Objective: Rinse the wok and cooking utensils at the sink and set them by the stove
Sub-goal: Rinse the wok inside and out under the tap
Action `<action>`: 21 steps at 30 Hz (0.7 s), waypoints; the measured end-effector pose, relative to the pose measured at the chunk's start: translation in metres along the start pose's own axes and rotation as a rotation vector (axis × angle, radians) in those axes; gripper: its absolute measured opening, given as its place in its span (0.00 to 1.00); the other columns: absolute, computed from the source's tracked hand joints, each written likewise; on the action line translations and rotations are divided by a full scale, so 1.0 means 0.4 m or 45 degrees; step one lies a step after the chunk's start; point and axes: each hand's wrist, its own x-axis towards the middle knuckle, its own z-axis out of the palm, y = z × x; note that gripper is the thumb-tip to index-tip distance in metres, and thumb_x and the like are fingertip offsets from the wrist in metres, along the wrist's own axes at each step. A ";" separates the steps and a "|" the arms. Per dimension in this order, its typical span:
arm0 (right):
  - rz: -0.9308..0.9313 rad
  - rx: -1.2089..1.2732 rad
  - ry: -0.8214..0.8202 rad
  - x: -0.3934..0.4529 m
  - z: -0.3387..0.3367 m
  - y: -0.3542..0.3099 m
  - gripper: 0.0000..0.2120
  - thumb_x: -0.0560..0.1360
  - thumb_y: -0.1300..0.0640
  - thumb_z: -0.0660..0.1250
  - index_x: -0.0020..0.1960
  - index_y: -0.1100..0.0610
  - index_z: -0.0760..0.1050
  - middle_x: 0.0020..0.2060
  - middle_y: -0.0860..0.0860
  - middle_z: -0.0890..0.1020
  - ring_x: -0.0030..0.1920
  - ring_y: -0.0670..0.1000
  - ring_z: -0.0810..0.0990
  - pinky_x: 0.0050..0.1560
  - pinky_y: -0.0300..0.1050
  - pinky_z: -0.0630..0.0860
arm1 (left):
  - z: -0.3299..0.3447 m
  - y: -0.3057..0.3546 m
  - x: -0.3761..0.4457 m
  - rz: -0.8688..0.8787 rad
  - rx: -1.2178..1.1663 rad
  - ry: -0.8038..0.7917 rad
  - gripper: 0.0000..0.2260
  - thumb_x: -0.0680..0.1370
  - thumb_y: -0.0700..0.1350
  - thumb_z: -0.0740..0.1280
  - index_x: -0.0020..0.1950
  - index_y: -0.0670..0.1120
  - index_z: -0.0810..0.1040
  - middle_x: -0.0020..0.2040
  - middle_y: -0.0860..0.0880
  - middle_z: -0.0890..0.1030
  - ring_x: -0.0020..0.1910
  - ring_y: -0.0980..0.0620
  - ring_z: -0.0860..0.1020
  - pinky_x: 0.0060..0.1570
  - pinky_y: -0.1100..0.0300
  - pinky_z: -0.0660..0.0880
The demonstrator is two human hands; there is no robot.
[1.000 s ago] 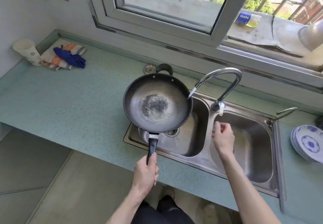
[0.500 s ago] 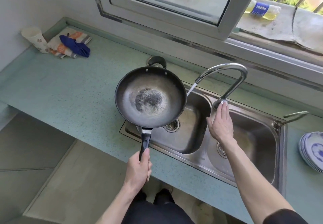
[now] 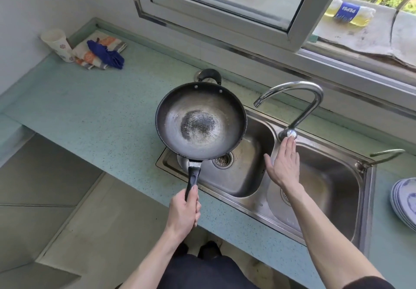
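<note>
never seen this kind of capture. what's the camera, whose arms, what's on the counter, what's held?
No robot here: one wide-angle camera worn on a person's head, looking forward and down, so the two arms coming in from the bottom are the wearer's own.

The left hand has its grip around the handle of a dark wok, held over the left basin of a steel double sink. The right hand is flat, fingers straight, fingertips at the base of the faucet. No water shows at the spout.

On the green counter: a paper cup, a folded cloth with something blue on it, and stacked blue-patterned plates at the far right.
</note>
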 end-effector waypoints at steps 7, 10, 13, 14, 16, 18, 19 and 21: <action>0.102 1.183 -0.118 -0.229 -0.023 -0.259 0.16 0.85 0.43 0.61 0.58 0.54 0.79 0.53 0.50 0.85 0.53 0.51 0.84 0.57 0.51 0.81 | 0.020 0.002 -0.008 -0.008 0.006 0.029 0.17 0.85 0.53 0.61 0.43 0.42 0.69 0.29 0.47 0.69 0.24 0.50 0.66 0.23 0.59 0.65; 0.278 1.602 -1.002 -0.264 -0.037 -0.375 0.24 0.82 0.36 0.62 0.54 0.57 0.79 0.43 0.49 0.84 0.41 0.52 0.84 0.48 0.45 0.80 | 0.028 0.000 -0.022 0.008 0.039 0.061 0.17 0.86 0.52 0.60 0.43 0.42 0.69 0.29 0.46 0.69 0.24 0.49 0.66 0.22 0.58 0.65; 0.308 1.789 -1.319 -0.266 -0.038 -0.437 0.21 0.83 0.43 0.67 0.62 0.60 0.77 0.49 0.57 0.83 0.46 0.55 0.84 0.51 0.46 0.80 | 0.033 -0.008 -0.040 0.026 0.062 0.091 0.17 0.86 0.51 0.59 0.42 0.42 0.69 0.29 0.45 0.68 0.23 0.49 0.65 0.22 0.57 0.64; 0.361 1.815 -1.343 -0.268 -0.034 -0.450 0.20 0.83 0.46 0.67 0.64 0.63 0.76 0.53 0.58 0.85 0.49 0.55 0.86 0.54 0.48 0.80 | 0.035 -0.014 -0.047 0.023 0.059 0.110 0.17 0.87 0.50 0.59 0.42 0.42 0.69 0.29 0.45 0.68 0.23 0.49 0.65 0.22 0.56 0.63; 0.511 1.870 -1.382 -0.283 -0.026 -0.473 0.20 0.84 0.49 0.66 0.65 0.66 0.75 0.52 0.59 0.88 0.47 0.55 0.88 0.55 0.49 0.82 | 0.038 -0.026 -0.061 0.033 0.065 0.147 0.17 0.87 0.50 0.59 0.42 0.42 0.69 0.28 0.46 0.68 0.23 0.48 0.64 0.23 0.55 0.63; 0.658 1.900 -1.408 -0.305 -0.018 -0.497 0.15 0.84 0.50 0.67 0.57 0.64 0.76 0.43 0.57 0.87 0.39 0.54 0.86 0.49 0.47 0.82 | 0.038 -0.031 -0.074 0.048 0.097 0.175 0.17 0.87 0.50 0.59 0.41 0.44 0.69 0.26 0.46 0.68 0.23 0.47 0.65 0.24 0.55 0.64; 0.698 1.906 -1.429 -0.315 -0.016 -0.508 0.13 0.84 0.50 0.67 0.51 0.60 0.76 0.37 0.54 0.84 0.35 0.52 0.82 0.43 0.44 0.80 | 0.037 -0.031 -0.079 0.045 0.111 0.193 0.17 0.86 0.50 0.59 0.41 0.44 0.70 0.26 0.46 0.68 0.22 0.47 0.65 0.24 0.55 0.64; 0.707 1.869 -1.407 -0.326 -0.007 -0.524 0.14 0.82 0.50 0.70 0.42 0.55 0.71 0.30 0.49 0.74 0.29 0.49 0.73 0.35 0.40 0.72 | 0.034 -0.032 -0.082 0.021 0.112 0.219 0.16 0.86 0.50 0.59 0.41 0.44 0.70 0.25 0.48 0.69 0.22 0.48 0.65 0.24 0.56 0.64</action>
